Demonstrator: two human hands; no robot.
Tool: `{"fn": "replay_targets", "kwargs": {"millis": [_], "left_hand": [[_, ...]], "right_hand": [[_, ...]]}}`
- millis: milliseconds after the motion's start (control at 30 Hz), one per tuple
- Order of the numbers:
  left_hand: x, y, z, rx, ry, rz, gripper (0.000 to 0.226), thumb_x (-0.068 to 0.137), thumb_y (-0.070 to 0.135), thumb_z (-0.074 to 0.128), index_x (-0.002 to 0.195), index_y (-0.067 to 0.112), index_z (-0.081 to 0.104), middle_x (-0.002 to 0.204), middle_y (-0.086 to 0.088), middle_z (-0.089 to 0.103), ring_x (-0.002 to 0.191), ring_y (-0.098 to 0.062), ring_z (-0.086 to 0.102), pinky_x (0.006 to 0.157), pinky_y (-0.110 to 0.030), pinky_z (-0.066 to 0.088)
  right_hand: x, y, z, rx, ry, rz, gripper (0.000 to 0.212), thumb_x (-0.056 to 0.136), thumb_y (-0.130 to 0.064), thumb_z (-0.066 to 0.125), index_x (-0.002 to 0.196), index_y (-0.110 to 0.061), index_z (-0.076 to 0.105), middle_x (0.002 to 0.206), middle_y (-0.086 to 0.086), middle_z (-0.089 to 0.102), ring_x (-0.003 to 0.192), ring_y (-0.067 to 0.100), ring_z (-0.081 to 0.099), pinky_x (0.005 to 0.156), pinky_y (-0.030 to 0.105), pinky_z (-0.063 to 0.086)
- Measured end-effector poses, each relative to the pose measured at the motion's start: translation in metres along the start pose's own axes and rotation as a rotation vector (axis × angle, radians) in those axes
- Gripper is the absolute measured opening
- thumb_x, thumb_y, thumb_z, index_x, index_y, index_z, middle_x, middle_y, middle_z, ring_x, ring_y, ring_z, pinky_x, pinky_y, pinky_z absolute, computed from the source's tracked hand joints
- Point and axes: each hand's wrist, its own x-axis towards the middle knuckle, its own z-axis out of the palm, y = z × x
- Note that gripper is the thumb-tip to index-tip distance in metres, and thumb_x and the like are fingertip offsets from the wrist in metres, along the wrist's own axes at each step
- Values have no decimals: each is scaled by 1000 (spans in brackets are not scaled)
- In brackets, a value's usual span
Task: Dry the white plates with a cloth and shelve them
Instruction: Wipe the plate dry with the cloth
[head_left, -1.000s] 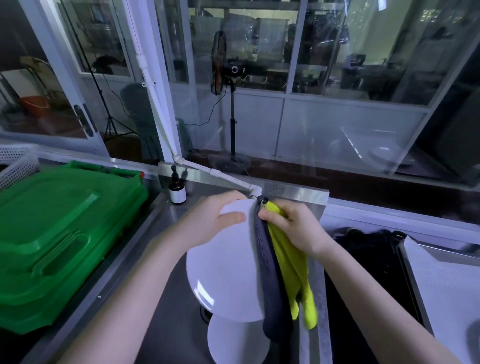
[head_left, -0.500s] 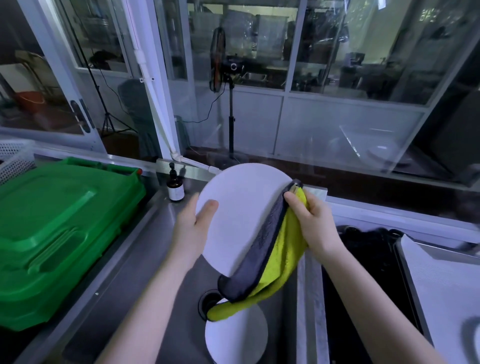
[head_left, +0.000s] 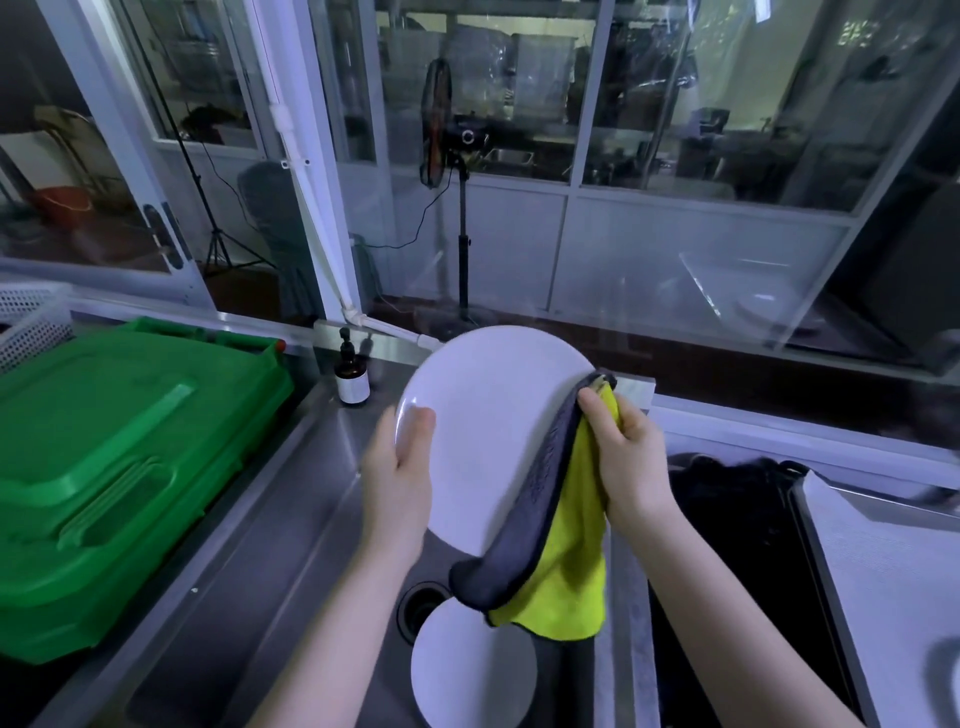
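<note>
The left hand (head_left: 397, 478) holds a white plate (head_left: 488, 426) by its left edge, thumb curled over the front face and fingers hidden behind it. The right hand (head_left: 628, 457) pinches a yellow and grey cloth (head_left: 561, 545) around the plate's right rim, thumb on top, and the rest of the cloth hangs down over the lower right of the plate. The plate is tilted up towards the camera, above a steel sink (head_left: 291, 545). A second white plate (head_left: 472, 670) lies in the sink below, just beside the drain (head_left: 421, 608), and the hanging cloth covers a little of its top edge. On the ledge behind the sink stands a small brown pump bottle (head_left: 352, 374) with a white label; any writing on it is too small to read. A large green plastic lid (head_left: 114, 467) fills the counter to the left, with a white mesh basket (head_left: 26, 317) at its far corner. To the right is a dark basin (head_left: 727, 519), then a steel tray (head_left: 883, 571). Behind the glass wall stands a pedestal fan (head_left: 441, 130).
</note>
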Motion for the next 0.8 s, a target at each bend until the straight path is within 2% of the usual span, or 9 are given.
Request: {"fn": "replay_targets", "kwargs": {"millis": [100,167,267,367,500,567,633,733,800], "left_hand": [[5,6,0,27,-36,-58,17,102,38,54,112,29,66,111,13,70,104,-7,62,94,-35,49],[17,15,-8,113,-131,-28,27,102,33,55,126,24,65,122,11,70,115,-9,62,101,-34,48],[37,32,-14,430,-415,198,16,101,35,58,91,24,63,74,12,62,69,-7,54,63,-20,39],[45,44,-11,628,-567,331,23,96,37,63,79,24,56,65,5,48,59,-10,41,54,-22,30],[39,40,-17,369,-343,257,16,91,34,67,86,49,68,88,21,72,81,4,64,69,-10,44],[29,25,-22,252,-184,142,6,87,48,63,87,51,68,87,20,72,78,6,62,72,-16,47],[13,9,-20,144,-131,38,28,81,61,57,94,38,67,87,12,71,80,-2,62,78,-30,48],[0,1,-9,52,-114,25,25,88,54,56,102,37,68,101,18,74,97,-2,66,88,-33,50],[5,9,-10,69,-143,33,15,96,40,55,99,38,70,101,17,74,96,-3,68,87,-33,51]], "right_hand": [[-2,2,-5,-67,-52,-22,21,94,-30,63,86,-12,69,77,-3,67,75,10,58,72,33,48],[6,-5,-9,-203,-129,-118,26,93,-33,64,84,-9,65,73,-6,63,71,7,53,69,30,46],[17,-23,-5,-522,-323,-294,31,88,-39,67,71,-14,60,62,-13,53,61,2,44,63,23,38],[15,-28,10,-623,-491,-380,25,85,-40,68,66,-26,59,60,-14,56,61,-4,45,62,16,38],[13,-18,5,-534,-304,-382,36,89,-30,69,59,-23,50,54,-16,42,56,0,34,56,18,32],[12,-9,-3,-346,-145,-259,34,91,-31,67,68,-8,57,62,-11,46,63,5,38,62,28,35],[7,-2,-7,-108,-33,-95,29,92,-32,65,74,-9,64,67,-5,54,67,7,45,63,28,39],[1,5,-10,-25,-57,7,20,93,-32,65,78,-21,71,72,-6,67,69,7,57,65,25,49],[2,4,-14,-73,-129,-18,17,92,-33,65,85,-19,71,80,-3,71,76,10,61,73,33,52]]}}
